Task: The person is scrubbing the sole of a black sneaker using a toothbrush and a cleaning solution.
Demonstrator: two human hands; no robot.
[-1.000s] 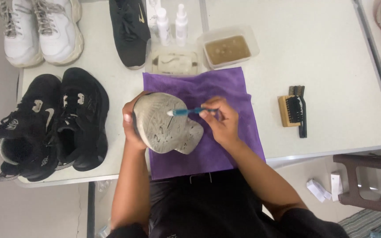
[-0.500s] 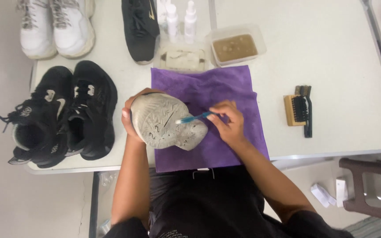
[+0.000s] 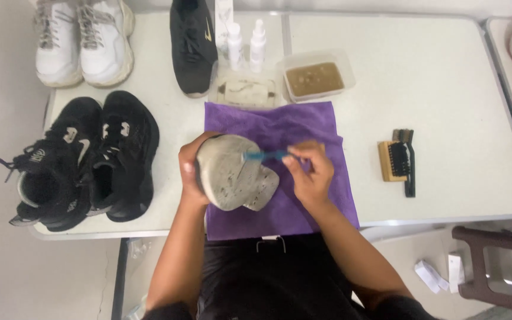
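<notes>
Head view shows the left hand (image 3: pixel 192 175) wrapped around the upturned shoe (image 3: pixel 234 179) over the purple cloth (image 3: pixel 303 127), sole up and long axis slanting toward the right hand (image 3: pixel 310 173), which pinches a blue toothbrush (image 3: pixel 265 156) on its sole.
</notes>
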